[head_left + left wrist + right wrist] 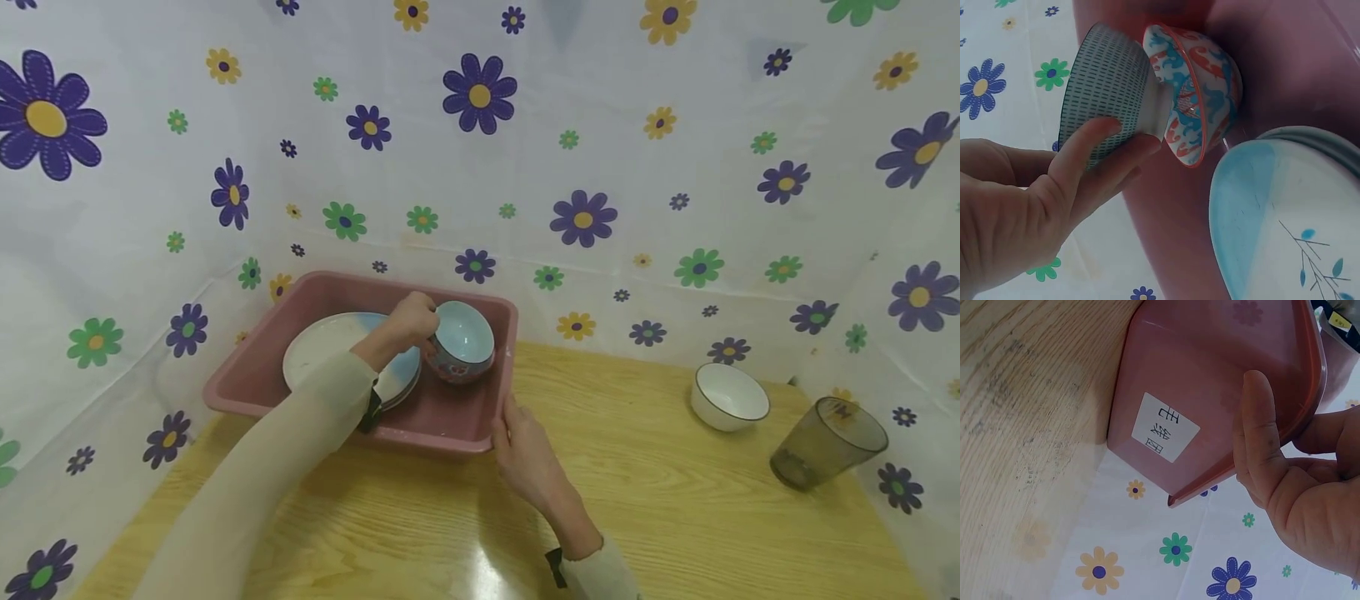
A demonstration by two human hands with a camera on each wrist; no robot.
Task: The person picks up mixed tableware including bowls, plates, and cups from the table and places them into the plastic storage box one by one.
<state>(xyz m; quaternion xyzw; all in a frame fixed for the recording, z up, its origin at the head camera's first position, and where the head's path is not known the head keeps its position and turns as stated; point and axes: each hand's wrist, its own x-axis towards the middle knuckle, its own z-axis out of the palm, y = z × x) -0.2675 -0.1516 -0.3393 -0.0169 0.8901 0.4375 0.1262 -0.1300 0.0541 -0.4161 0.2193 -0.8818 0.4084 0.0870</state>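
Observation:
A small bowl [1107, 84] with a pale blue inside and green dashes outside is gripped by my left hand [405, 323], fingers around its outer wall and foot. Just below it, inside the pink plastic basin [442, 442], sits a red-and-blue patterned bowl [1210, 94]. Their edges overlap in the left wrist view. Stacked plates [318, 342], the top one white and blue with a twig design, lie in the basin under my left forearm. My right hand [525, 454] holds the basin's rim at the near right corner, fingers along the outer wall.
On the wooden table [615, 517] to the right stand a white bowl [729, 398] with a dark rim and a tinted drinking glass [828, 442]. A flower-print sheet [525, 167] hangs behind and at both sides. The basin's end wall bears a white label [1165, 427].

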